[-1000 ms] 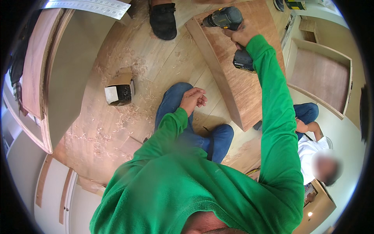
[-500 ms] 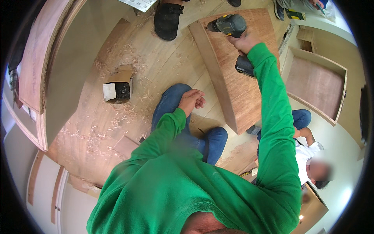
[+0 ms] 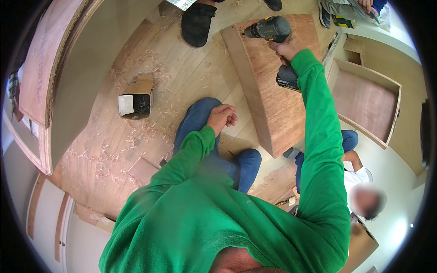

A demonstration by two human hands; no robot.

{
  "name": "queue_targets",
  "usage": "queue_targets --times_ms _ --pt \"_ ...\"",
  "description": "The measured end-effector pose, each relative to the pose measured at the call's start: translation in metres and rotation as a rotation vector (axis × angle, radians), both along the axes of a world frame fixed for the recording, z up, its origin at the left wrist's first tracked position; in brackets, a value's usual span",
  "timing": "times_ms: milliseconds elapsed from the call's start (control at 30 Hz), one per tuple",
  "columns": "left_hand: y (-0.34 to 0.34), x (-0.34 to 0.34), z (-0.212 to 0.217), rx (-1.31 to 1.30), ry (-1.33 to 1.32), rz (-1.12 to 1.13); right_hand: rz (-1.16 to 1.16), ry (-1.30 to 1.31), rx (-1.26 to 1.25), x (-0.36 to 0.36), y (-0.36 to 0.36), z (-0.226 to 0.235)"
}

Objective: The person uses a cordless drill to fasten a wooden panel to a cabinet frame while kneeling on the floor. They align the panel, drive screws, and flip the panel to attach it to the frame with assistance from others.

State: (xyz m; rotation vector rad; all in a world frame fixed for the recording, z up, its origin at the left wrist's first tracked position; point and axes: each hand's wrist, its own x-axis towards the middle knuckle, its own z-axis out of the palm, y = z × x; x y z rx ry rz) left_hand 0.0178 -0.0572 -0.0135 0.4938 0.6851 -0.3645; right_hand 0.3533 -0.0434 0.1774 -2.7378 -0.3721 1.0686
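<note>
Head view: I see the right hand clamped on the cordless drill, nose at the wooden box's far end; left hand loosely curled, on anything I can't tell. Cardboard carton holds something dark; shavings litter the plank floor; black clog near the box.

Indoor carpentry workspace: wood-plank floor under wooden box; cordless drill at box's far end; curly wood shavings left of box; open-topped drawer right; raw-edged plywood panel farther left.
</note>
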Motion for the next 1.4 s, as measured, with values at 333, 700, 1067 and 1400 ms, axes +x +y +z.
queue_targets --times_ms 333,700,1067,1400 --pt "0.027 0.034 0.010 0.136 -0.028 0.147 -0.006 -0.032 0.053 -0.001 0.004 0.012" --pt "0.128 0.213 0.006 1.119 -0.285 0.287 -0.069 0.004 0.067 -0.002 0.001 0.020" --pt "0.114 0.234 0.001 1.211 -0.239 0.201 -0.047 -0.036 0.149 0.001 -0.014 0.018" --pt "0.119 0.229 0.005 1.336 -0.332 0.374 -0.258 0.034 0.532 -0.038 -0.061 0.024"
